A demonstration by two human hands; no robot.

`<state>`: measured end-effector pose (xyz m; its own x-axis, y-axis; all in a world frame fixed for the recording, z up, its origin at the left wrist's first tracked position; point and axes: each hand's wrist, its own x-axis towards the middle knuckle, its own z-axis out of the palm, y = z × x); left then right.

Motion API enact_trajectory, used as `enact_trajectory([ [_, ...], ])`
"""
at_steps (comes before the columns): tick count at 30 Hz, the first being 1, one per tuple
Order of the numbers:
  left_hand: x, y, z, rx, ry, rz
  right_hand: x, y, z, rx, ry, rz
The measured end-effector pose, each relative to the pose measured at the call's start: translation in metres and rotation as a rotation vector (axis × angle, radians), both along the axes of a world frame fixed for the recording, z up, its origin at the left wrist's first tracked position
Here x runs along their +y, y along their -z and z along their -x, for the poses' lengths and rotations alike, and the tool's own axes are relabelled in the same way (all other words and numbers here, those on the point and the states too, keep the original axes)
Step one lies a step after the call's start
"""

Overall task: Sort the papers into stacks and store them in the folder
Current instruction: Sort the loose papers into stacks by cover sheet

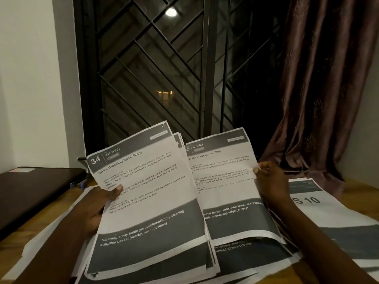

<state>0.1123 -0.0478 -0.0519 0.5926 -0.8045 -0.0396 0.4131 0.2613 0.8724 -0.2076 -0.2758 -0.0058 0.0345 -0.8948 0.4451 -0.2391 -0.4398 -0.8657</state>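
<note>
Left hand (96, 208) grips the sheaf (151, 201) topped by page 34; right hand (270, 181) pinches the neighbouring sheet (225, 181) by its edge

Dim, warm indoor light. A lamp's reflection (171, 12) glares in the dark window (155, 68). Edges bow from wide-angle distortion; fine print is soft.

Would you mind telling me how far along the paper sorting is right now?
Sorting is under way; storing has not begun. Some sheets already lie on the table, such as the S 10 sheet. The left hand holds a stack topped by sheet 34, while the right hand pinches sheet 35 by its edge. The dark folder at the left lies closed, so filing remains.
</note>
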Motion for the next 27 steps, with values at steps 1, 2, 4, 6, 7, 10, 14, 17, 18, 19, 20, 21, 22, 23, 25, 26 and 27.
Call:
enact_trajectory([
  [1, 0.0, 0.0, 0.0, -0.003, 0.006, -0.008, 0.0, 0.0, -0.001, -0.023, -0.006, 0.006],
  [2, 0.0, 0.0, -0.001, -0.005, 0.007, -0.022, -0.001, -0.002, 0.0, -0.039, 0.011, 0.018],
  [4, 0.002, -0.002, 0.0, 0.004, 0.021, -0.045, -0.003, -0.011, 0.009, -0.121, 0.091, 0.056],
  [6, 0.004, -0.003, 0.001, 0.007, 0.04, -0.047, -0.006, -0.025, 0.022, -0.33, 0.139, 0.091],
  [7, 0.005, -0.004, 0.005, 0.004, 0.058, -0.043, -0.006, -0.031, 0.029, -0.409, 0.146, 0.106],
  [10, 0.004, -0.006, 0.013, -0.038, 0.099, -0.025, 0.003, -0.037, 0.029, -0.433, 0.101, 0.12],
  [14, 0.0, -0.008, 0.018, -0.054, 0.069, -0.058, 0.038, -0.012, -0.022, -0.113, -0.136, 0.139],
  [17, -0.003, -0.009, 0.022, -0.072, 0.07, -0.058, 0.066, 0.018, -0.063, 0.161, -0.213, 0.071],
  [18, -0.004, -0.008, 0.022, -0.09, 0.061, -0.06, 0.07, 0.025, -0.072, 0.161, -0.221, 0.053],
  [19, -0.004, -0.01, 0.023, -0.111, 0.068, -0.043, 0.074, 0.029, -0.078, 0.141, -0.237, 0.028],
  [20, -0.004, -0.012, 0.026, -0.129, 0.077, -0.032, 0.075, 0.032, -0.082, 0.116, -0.251, -0.003],
  [21, -0.003, -0.014, 0.028, -0.099, 0.121, 0.002, 0.075, 0.033, -0.086, 0.098, -0.263, -0.037],
  [22, -0.004, -0.015, 0.033, -0.061, 0.168, 0.026, 0.074, 0.033, -0.088, 0.087, -0.276, -0.081],
  [23, -0.006, -0.015, 0.036, -0.016, 0.212, 0.047, 0.074, 0.033, -0.089, 0.076, -0.291, -0.132],
  [25, -0.008, -0.017, 0.039, 0.031, 0.239, 0.076, 0.073, 0.032, -0.088, 0.028, -0.314, -0.218],
  [26, -0.009, -0.017, 0.035, 0.069, 0.215, 0.08, 0.072, 0.032, -0.088, -0.011, -0.312, -0.232],
  [27, -0.01, -0.016, 0.032, 0.092, 0.226, 0.084, 0.071, 0.033, -0.087, -0.046, -0.298, -0.238],
])
